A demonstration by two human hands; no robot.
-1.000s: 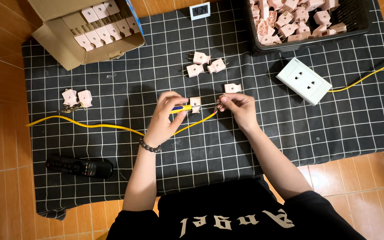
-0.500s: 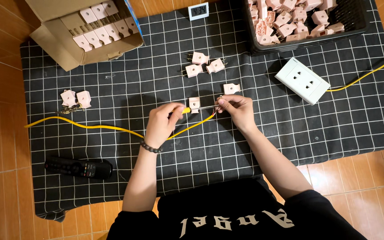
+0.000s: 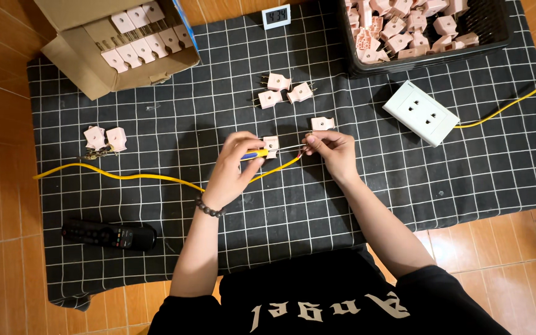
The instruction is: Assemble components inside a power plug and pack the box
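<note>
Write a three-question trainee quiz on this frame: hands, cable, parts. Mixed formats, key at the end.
1. True or false: the left hand holds a yellow-handled tool against a pink plug half.
2. Which hand pinches the end of the yellow cable?
A. left
B. right
C. neither
3. Fill in: the loose pink plugs at top right sit in a black ____.

Key:
1. True.
2. B, the right hand.
3. Basket.
</note>
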